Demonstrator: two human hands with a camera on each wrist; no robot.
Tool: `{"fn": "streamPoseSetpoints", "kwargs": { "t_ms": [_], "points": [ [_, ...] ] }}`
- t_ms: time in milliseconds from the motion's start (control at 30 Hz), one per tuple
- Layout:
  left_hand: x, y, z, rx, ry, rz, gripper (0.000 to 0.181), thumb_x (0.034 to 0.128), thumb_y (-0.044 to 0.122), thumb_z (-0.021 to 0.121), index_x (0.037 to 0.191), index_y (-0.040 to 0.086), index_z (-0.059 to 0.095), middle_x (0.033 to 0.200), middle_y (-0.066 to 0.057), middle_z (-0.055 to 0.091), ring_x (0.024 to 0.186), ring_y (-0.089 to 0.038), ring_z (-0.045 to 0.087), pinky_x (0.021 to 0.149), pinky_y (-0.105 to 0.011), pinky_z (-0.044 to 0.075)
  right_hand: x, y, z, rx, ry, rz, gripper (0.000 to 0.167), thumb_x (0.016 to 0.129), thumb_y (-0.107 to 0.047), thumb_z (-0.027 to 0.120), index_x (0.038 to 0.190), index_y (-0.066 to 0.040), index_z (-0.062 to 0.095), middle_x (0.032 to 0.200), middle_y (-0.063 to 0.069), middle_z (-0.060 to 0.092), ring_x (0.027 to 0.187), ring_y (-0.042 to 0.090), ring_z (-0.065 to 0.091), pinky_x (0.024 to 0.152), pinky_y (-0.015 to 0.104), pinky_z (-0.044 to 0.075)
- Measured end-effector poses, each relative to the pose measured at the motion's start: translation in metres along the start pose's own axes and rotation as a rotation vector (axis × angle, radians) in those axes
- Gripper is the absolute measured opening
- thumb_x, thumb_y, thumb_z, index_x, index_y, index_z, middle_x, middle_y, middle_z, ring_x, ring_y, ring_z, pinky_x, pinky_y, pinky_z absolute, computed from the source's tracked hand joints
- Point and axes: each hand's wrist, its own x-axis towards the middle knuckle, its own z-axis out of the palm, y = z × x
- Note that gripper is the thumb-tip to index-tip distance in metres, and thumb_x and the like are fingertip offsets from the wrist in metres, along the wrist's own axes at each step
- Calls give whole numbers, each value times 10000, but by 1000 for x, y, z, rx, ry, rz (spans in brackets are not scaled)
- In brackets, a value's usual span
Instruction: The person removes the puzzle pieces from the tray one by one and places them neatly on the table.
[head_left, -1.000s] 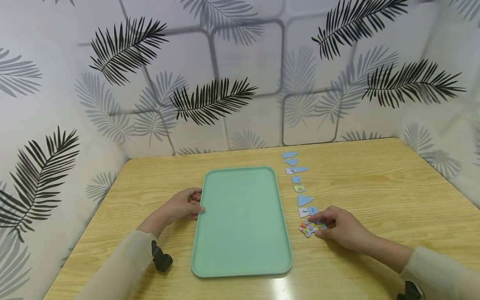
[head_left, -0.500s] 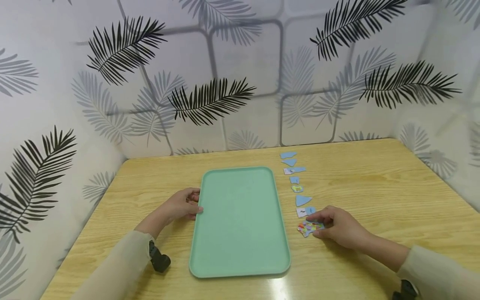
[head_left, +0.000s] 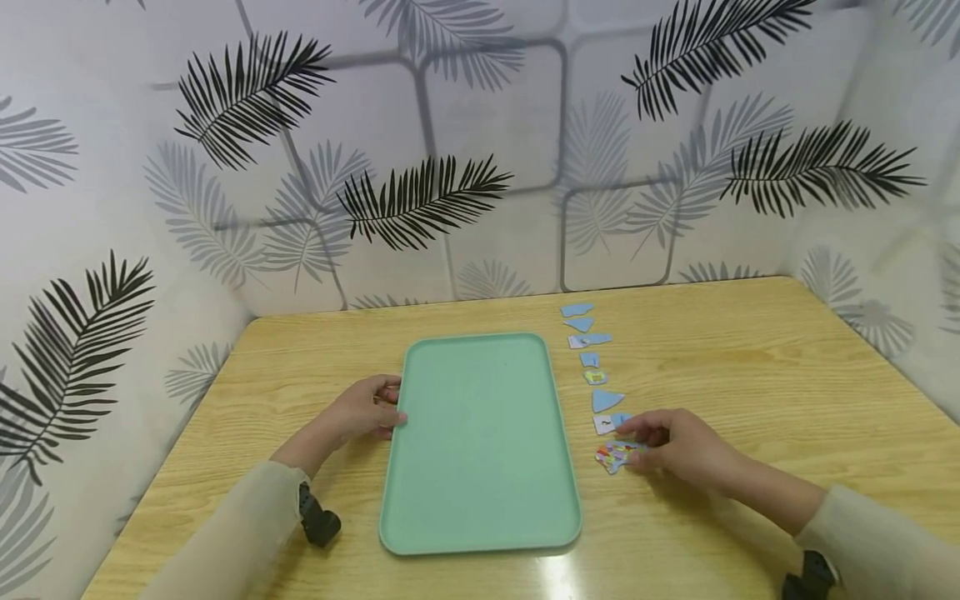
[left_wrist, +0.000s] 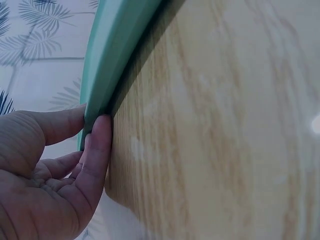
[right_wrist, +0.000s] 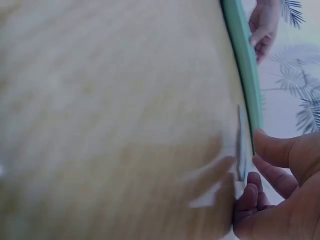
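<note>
A pale green rectangular tray [head_left: 480, 450] lies on the wooden table, and my left hand [head_left: 367, 408] pinches its left rim between thumb and fingers. In the left wrist view the thumb [left_wrist: 65, 125] is on the rim's upper side, with fingertips underneath. Right of the tray, my right hand [head_left: 686, 450] hovers over a multicoloured puzzle piece [head_left: 611, 456], its thumb covering the piece's right end. The fingers are loosely bent and appear not to grip it. From the right wrist, the flat piece [right_wrist: 242, 145] looks thin and lies on the table.
A column of several light-blue flat puzzle pieces runs back from the right hand, including a triangular piece [head_left: 606, 401] and a white-and-blue piece [head_left: 609, 423]. Leaf-patterned fabric [head_left: 480, 167] closes off the table's back and sides.
My right hand has lifted slightly, with its thumb and index finger drawn off the multicoloured puzzle piece's edges. The piece, the tray and my left hand keep their places.
</note>
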Motion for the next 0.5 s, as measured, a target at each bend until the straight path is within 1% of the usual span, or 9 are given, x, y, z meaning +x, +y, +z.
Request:
{"fn": "streamPoseSetpoints", "kwargs": {
  "t_ms": [100,267,333,400,500],
  "points": [
    [-1,0,0,9,17,-6,650,895,-13,674,1455,-46,346,1168,-189,491,921,-249,581,739,-364,575,3,-3,-4,27,-9,-1,330,827,-98,767,1134,-8,687,939,67,591,831,216,499,670,268,466],
    [-7,-1,-2,16,21,-5,652,896,-3,673,1461,-29,347,1164,-185,484,925,-253,572,736,-362,575,10,-7,-12,24,-27,-17,323,881,-157,728,1162,-7,676,973,66,594,855,217,511,695,285,480],
    [-10,-1,-3,14,10,7,657,896,0,672,1462,-34,339,1170,-193,473,941,-263,562,740,-369,575,13,-8,-16,17,-33,-20,339,895,-197,718,1175,-12,672,974,60,589,853,217,508,689,283,478],
    [-13,-1,-4,24,5,19,654,898,10,672,1460,-37,341,1181,-197,470,971,-274,555,749,-370,575,16,-9,-20,22,-41,-34,354,907,-202,704,1191,4,660,973,66,586,856,224,508,687,280,479],
    [-17,-1,-5,77,4,42,633,909,44,670,1451,-43,355,1194,-199,478,1021,-297,537,749,-368,574,22,-12,-26,4,-54,-63,369,927,-213,680,1217,13,642,981,59,593,884,225,516,710,287,481]
  ]
}}
